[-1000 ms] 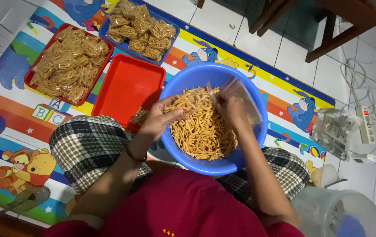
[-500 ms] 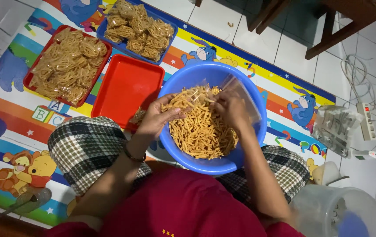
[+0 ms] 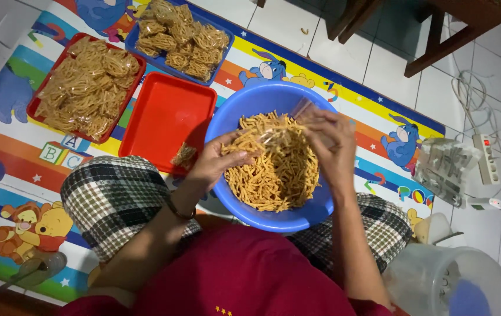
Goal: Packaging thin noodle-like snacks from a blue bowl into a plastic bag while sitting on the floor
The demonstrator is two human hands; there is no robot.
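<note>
Head view gives me a clear plastic bag (image 3: 288, 131) held up over the heap of thin orange-yellow snack sticks (image 3: 276, 169), and it sits between my two hands, just above the middle of the blue basin (image 3: 233, 111). My right hand (image 3: 329, 146) is curled over the bag's far side, fingers closed on the plastic so the mouth stays up; part of the bag rises past the knuckles toward the basin's back rim. My left hand (image 3: 218, 161) comes in from the near left edge of the basin with its fingers bunched together around a small clutch of sticks, the fingertips touching the bag's opening. I cannot tell how full the bag is, since the plastic blurs into the sticks beneath it. The basin rests between my knees, against the checked cloth (image 3: 113, 199) over my legs. Just beside its left rim lies an empty red tray (image 3: 165, 114) holding one small filled packet (image 3: 184, 155) at its near corner. Farther left, a second red tray (image 3: 86, 85) is piled with packed bags of the snack, and beyond that a blue tray (image 3: 183, 38) carries more. All of it sits on a bright cartoon-printed mat (image 3: 4, 175). Off to my right, on the white tiled floor, stands a clear plastic container (image 3: 449, 281), and a white power strip (image 3: 487, 158) lies well apart near the wall side.
</note>
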